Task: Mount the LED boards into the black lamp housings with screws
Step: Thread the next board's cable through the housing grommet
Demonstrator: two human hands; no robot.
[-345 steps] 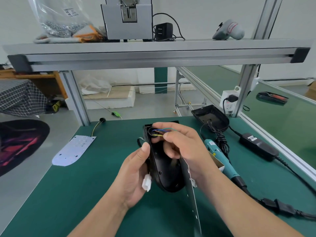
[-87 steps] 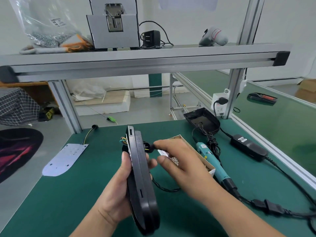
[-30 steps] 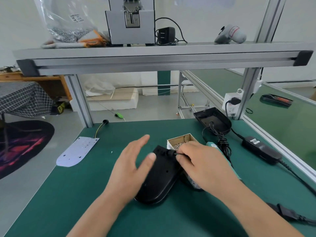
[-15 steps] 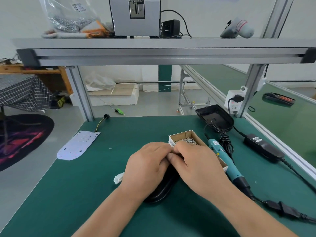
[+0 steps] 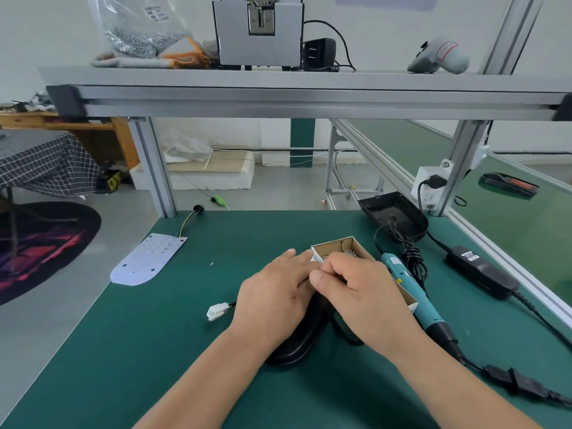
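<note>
At ten o'clock from your hands, well apart, the LED board (image 5: 148,260) lies flat on the mat (image 5: 154,351) near its left edge. A thin wire (image 5: 187,219) runs off the board's far end. At nine o'clock of your left hand (image 5: 272,301), a white connector (image 5: 214,311) rests on the mat, and its dark lead (image 5: 231,305) passes under that hand. Your left hand lies palm down over the housing (image 5: 297,345), fingers fairly straight and together, pointing to twelve o'clock. Only the housing's rounded near end shows, between your wrists. Your right hand (image 5: 362,298) sits against the left one over the housing's far end, fingers curled and thumb tucked in. Its fingertips are hidden, so I cannot tell whether it pinches anything. Just past your knuckles at twelve o'clock stands the open box (image 5: 332,244) with screws (image 5: 349,251) in it. At three o'clock of your right hand, the teal screwdriver (image 5: 414,301) lies along the box, its cord (image 5: 411,258) bundled behind it. At one o'clock, well apart, a second housing (image 5: 393,215) sits hollow side up. At two o'clock, a black adapter (image 5: 479,270) lies near the mat's right edge.
</note>
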